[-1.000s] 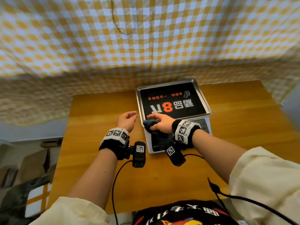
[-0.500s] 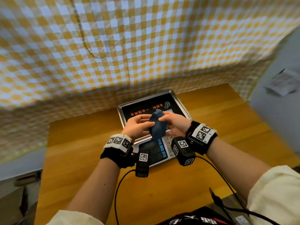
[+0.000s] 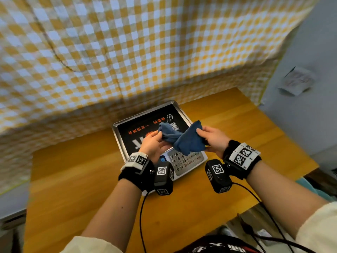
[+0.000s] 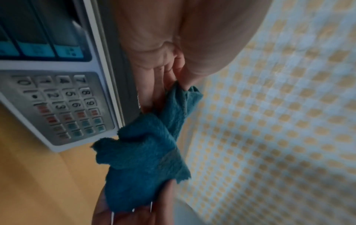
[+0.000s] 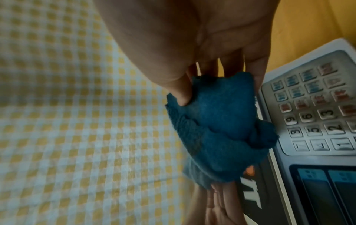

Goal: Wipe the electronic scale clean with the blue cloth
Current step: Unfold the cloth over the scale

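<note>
Above the scale [image 3: 156, 125] on the tabletop [image 3: 73, 179], now lifted clear of the keypad and stretched, twisted, between left grip [image 3: 155, 143] and right grip [image 3: 212, 138], each pinching an end of the cloth [image 3: 184, 139]: wiping paused, probably refolding for another pass.

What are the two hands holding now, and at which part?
The blue cloth, above the scale: left hand pinches one end, right hand the other.
</note>
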